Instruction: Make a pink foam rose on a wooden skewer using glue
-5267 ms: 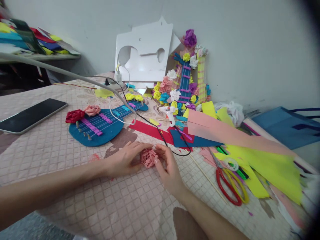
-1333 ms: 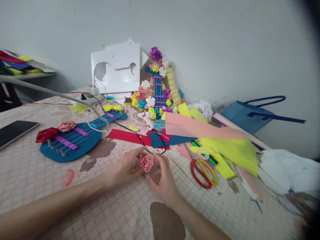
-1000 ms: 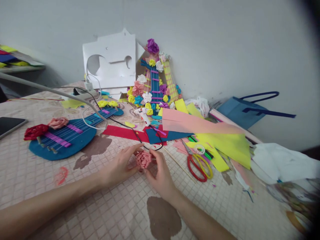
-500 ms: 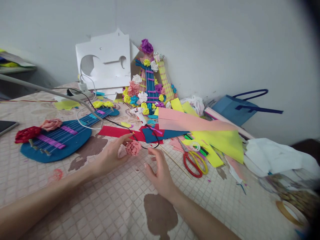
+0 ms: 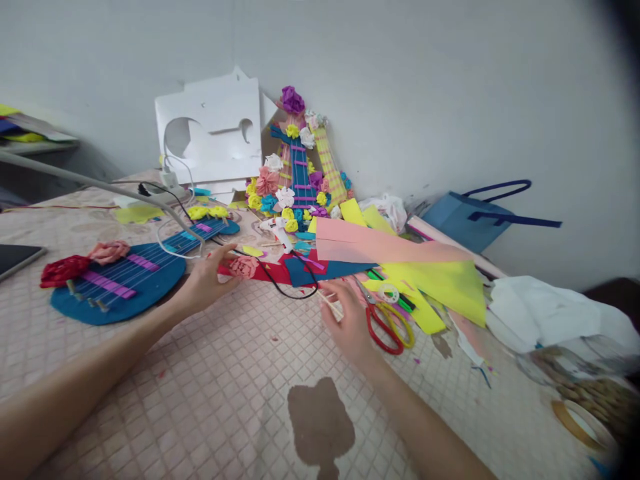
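My left hand (image 5: 206,279) is closed at its fingertips on a pink crepe-paper flower (image 5: 243,267), over a red paper strip (image 5: 267,272). To its left lies a blue guitar-shaped cutout (image 5: 165,275) with strings, purple strips and a red flower (image 5: 64,270). My right hand (image 5: 347,323) has its fingers closed round a thin wooden stick (image 5: 330,304), low over the table. Part of the stick is hidden by the hand. Just right of it lie scissors (image 5: 385,330) with red and yellow handles. A white glue gun (image 5: 278,232) stands beyond, between the hands.
Flower-covered guitar shapes (image 5: 300,167) lean at the wall beside white cut-out board (image 5: 215,133). A black cord (image 5: 295,295) loops between my hands. Pink paper (image 5: 380,241) and yellow paper (image 5: 440,287) spread to the right, near a blue bag (image 5: 467,220) and a tape roll (image 5: 577,423).
My left hand has moved left and away from me with the pink flower. My right hand has moved right and closed on the wooden stick. The view has shifted slightly.
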`<action>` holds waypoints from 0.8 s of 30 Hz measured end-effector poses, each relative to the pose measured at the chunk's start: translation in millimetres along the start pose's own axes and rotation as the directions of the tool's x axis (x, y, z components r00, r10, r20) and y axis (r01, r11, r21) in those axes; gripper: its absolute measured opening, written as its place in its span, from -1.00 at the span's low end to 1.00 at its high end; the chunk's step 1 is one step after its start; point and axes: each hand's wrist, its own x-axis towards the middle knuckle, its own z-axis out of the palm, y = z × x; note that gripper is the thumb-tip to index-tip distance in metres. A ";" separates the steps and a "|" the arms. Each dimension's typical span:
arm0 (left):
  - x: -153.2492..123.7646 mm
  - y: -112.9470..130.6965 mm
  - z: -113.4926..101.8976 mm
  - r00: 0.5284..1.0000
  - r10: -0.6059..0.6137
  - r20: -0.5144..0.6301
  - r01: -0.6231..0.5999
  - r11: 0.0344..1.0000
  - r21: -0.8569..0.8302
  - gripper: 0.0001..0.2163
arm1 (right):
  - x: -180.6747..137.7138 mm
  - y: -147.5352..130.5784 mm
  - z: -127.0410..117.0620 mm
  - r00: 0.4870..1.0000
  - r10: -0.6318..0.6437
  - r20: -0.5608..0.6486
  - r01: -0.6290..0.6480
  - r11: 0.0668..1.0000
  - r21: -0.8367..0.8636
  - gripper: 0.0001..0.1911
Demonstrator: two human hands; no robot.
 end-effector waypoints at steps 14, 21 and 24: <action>1.3 -8.0 6.6 1.000 -0.003 0.025 0.005 0.995 -0.095 -0.42 | 82.6 83.7 19.0 0.954 0.069 0.293 0.032 0.945 -0.326 -0.84; -0.9 -5.0 6.7 0.999 0.008 0.039 -0.004 0.994 -0.112 -0.41 | 91.1 81.4 2.4 0.973 0.108 0.204 -0.044 0.955 -0.293 -0.86; -1.1 -5.5 7.8 0.999 0.011 0.049 -0.005 0.993 -0.120 -0.42 | 83.7 63.1 -19.2 0.985 0.141 0.102 -0.111 0.959 -0.260 -0.93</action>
